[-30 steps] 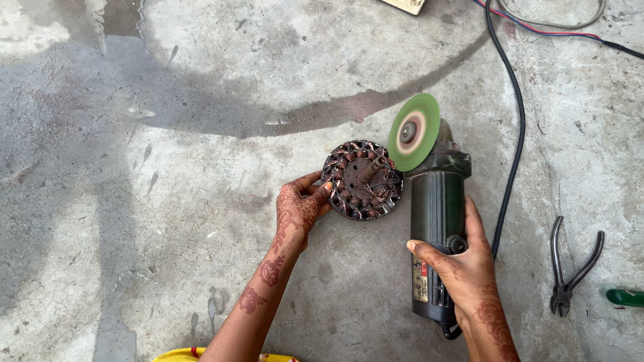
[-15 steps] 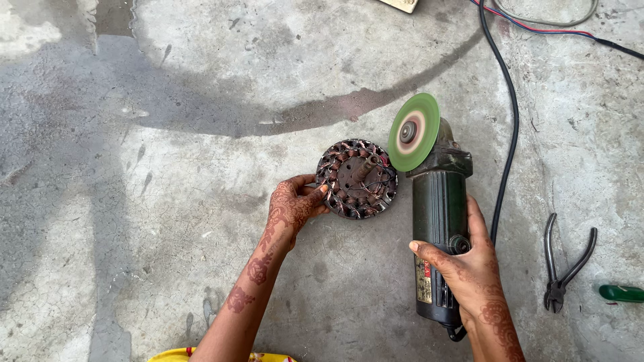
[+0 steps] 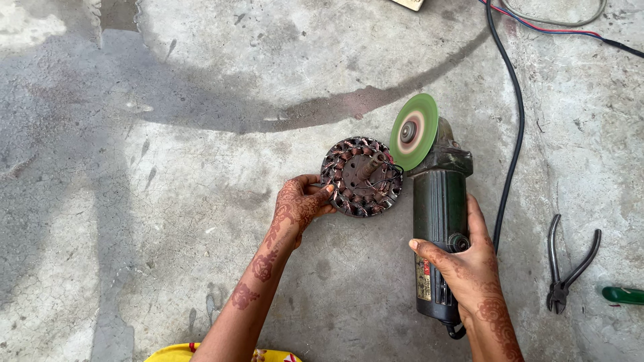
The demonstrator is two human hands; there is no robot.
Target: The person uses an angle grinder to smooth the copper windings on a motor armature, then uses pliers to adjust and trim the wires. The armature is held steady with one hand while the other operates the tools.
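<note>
Grinder lined up beside a wound stator on the concrete floor (image 3: 168, 201)

The left hand (image 3: 298, 204) grips the rim of the round copper-wound stator (image 3: 362, 176), which lies flat on the floor; the right hand (image 3: 469, 265) is clenched around the body of the dark green angle grinder (image 3: 439, 221), its green disc (image 3: 414, 131) just beside the stator. This looks like the set-up before cutting; the next move calls for a steady hold and a careful disc angle

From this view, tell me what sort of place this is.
Probably a makeshift repair spot on a bare concrete floor: an angle grinder, a wound motor stator and pliers all lie on it.
</note>
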